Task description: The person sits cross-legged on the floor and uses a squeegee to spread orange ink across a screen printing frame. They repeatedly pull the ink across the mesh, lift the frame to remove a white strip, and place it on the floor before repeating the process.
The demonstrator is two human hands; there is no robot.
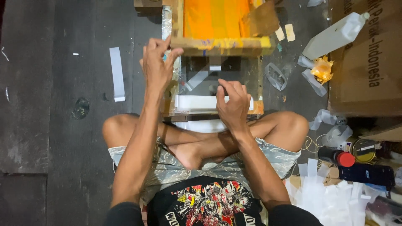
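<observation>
Dark, scuffed floor (63, 125) fills the view, and a person sits cross-legged on it, seen from above. In front of the knees stands a wooden screen-printing frame (217, 46) with orange mesh; its top runs out of the picture, so its full length cannot be seen. The near wooden bar lies left to right, and the frame appears lifted off the board (251, 79) beneath it.

At the bar's left end, the left hand (158, 65) has its fingers bunched together at the corner; whether they pinch the wood or a bit of tape there is hard to tell. The right hand (232, 102) rests, fingers curled and pressed down, on a white strip (197, 102) lying on the board's near edge. The strip's long axis runs left to right, and the hand covers its right part.

A loose white strip (117, 73) lies on the floor to the left, pointing away from the person. On the right sit a white plastic bottle (335, 35), tilted, a cardboard box (368, 58) cut off by the edge, a red-capped can (337, 157), and a heap of white strips (331, 196).
</observation>
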